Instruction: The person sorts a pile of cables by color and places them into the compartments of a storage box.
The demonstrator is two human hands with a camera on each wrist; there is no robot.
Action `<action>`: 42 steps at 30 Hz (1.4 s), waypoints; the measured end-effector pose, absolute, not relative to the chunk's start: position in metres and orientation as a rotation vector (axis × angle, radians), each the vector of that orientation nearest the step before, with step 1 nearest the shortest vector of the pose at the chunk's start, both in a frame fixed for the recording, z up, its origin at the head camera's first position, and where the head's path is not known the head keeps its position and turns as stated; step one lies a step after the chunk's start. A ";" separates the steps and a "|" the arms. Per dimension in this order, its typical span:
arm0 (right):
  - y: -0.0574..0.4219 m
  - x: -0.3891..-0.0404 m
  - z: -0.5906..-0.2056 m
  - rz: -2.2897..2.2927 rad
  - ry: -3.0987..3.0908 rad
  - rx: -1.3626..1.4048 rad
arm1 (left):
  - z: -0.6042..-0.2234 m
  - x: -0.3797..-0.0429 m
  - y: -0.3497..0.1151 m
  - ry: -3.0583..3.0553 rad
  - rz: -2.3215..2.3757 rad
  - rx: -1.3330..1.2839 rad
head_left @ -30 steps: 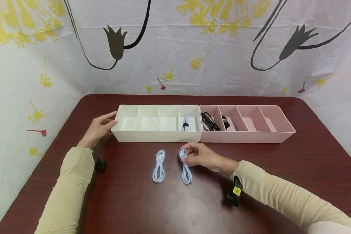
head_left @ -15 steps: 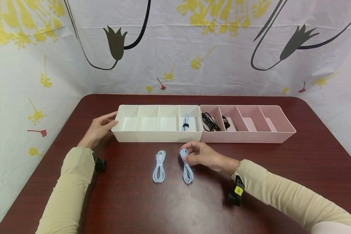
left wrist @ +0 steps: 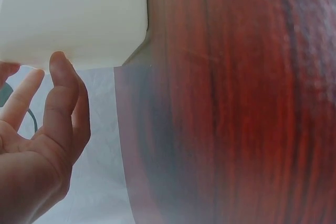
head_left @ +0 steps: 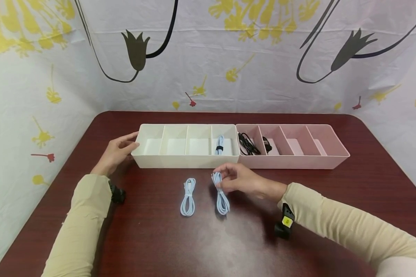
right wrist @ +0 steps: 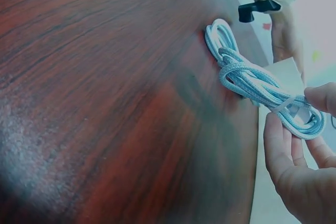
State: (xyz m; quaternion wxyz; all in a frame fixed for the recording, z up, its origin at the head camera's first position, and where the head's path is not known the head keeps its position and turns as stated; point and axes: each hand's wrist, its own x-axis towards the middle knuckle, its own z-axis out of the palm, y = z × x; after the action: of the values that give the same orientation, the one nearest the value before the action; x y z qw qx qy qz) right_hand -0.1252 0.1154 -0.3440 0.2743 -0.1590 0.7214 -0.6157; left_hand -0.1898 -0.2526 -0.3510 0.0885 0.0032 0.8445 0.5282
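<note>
My right hand (head_left: 240,179) pinches one end of a coiled light-blue cable (head_left: 222,203) in front of the boxes. Its lower end hangs just off the table, with a shadow beneath. In the right wrist view, a pale tie wraps the held cable (right wrist: 252,83) between thumb and fingers. A second coiled light-blue cable (head_left: 188,198) lies on the table to its left. My left hand (head_left: 115,154) rests its fingertips against the left end of the white divided box (head_left: 183,161). The left wrist view shows those fingers (left wrist: 62,98) touching the box wall, not wrapped around it.
Adjoining the white box on its right stands a pink divided box (head_left: 291,162). Black cables (head_left: 248,144) lie in its two left compartments. The white box's rightmost compartment holds a light-blue cable with a black tie (head_left: 220,145). Behind the table (head_left: 159,246) hangs a patterned cloth.
My right hand has risen slightly and lifted the pinched cable a little off the table. My left hand, both boxes and the other cable have stayed in place.
</note>
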 end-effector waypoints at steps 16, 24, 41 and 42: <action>0.113 -0.129 -0.317 -1.588 2.027 -0.543 | -0.350 -0.190 -0.251 2.518 1.566 -0.002; 0.110 -0.133 -0.306 -1.560 2.052 -0.523 | -0.349 -0.190 -0.251 2.513 1.571 -0.010; 0.093 -0.150 -0.283 -1.519 2.069 -0.561 | -0.347 -0.188 -0.252 2.523 1.542 -0.013; 0.093 -0.152 -0.283 -1.507 2.087 -0.573 | -0.347 -0.188 -0.252 2.520 1.542 -0.013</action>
State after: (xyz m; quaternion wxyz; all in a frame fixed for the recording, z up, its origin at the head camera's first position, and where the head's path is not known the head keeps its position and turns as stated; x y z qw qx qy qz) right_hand -0.1515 0.0928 -0.2831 0.2495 -0.2103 0.7663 -0.5534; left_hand -0.1878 -0.2523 -0.3474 0.0932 -0.0044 0.8492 0.5197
